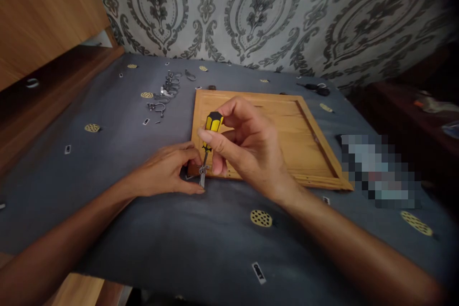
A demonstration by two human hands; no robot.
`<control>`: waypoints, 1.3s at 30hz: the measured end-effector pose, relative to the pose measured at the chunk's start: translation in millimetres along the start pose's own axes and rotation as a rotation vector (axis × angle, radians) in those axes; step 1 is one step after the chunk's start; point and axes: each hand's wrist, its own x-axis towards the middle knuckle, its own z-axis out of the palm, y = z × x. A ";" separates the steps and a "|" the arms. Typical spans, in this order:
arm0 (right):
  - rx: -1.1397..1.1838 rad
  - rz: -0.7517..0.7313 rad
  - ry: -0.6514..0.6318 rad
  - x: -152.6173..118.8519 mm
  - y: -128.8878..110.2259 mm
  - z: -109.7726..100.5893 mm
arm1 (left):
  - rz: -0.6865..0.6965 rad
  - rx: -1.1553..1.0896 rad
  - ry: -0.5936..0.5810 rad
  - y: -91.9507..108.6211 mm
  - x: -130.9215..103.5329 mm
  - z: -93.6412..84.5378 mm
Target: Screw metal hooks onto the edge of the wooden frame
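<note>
In my right hand is a small screwdriver with a yellow and black handle, held nearly upright. Its shaft points down at a metal hinge on the near left corner of a wooden panel. My left hand grips the hinge, thumb in front and fingers behind, resting against the panel's edge. The panel lies flat and has a raised frame. The screwdriver's tip meets the hinge, but whether it sits in a screw is too small to tell.
More metal hinges and a small screw lie on the dark patterned cloth to the left. Keys lie beyond the panel at the right. A blurred-out object is at right. A wooden cabinet stands at left.
</note>
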 end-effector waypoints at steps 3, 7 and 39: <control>-0.003 -0.020 0.008 -2.5 1.7 2.8 | 0.004 -0.021 -0.001 0.9 -0.5 -0.5; -0.052 -0.018 -0.056 -1.9 2.7 -1.0 | 0.005 -0.014 0.008 1.0 -0.1 -0.5; -0.042 -0.069 -0.217 5.1 -0.7 -12.8 | -0.001 0.007 0.038 -1.0 1.1 2.3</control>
